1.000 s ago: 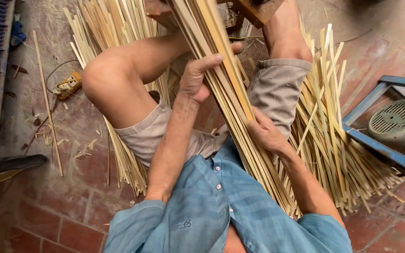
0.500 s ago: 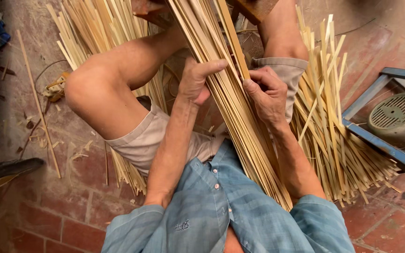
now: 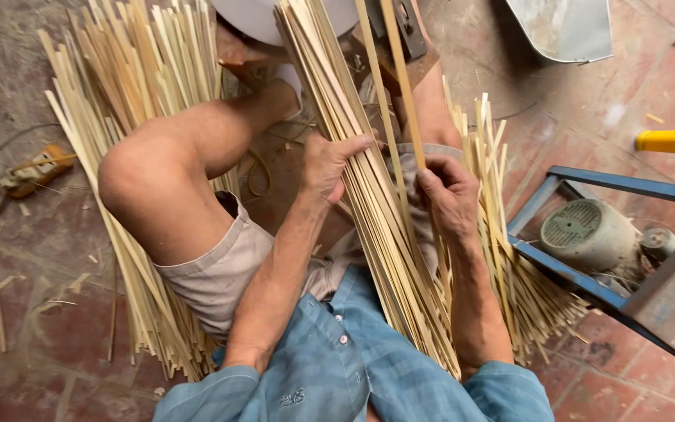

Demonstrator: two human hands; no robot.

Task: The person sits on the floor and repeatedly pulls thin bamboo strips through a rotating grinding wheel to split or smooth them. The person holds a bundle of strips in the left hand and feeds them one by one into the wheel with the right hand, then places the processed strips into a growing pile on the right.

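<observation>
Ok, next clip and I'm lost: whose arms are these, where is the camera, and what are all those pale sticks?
The camera sits on a person's head and looks straight down, so the arms are the wearer's own, in blue shirt sleeves, with bare knees below. The pale sticks are thin split strips, probably bamboo. A long bundle of strips runs across the lap. The left hand presses against its side, fingers spread. The right hand pinches a single strip that stands apart from the bundle. More strips lie in a left pile and a right pile on the brick floor. At the right stands a blue metal frame holding a small grey motor.
</observation>
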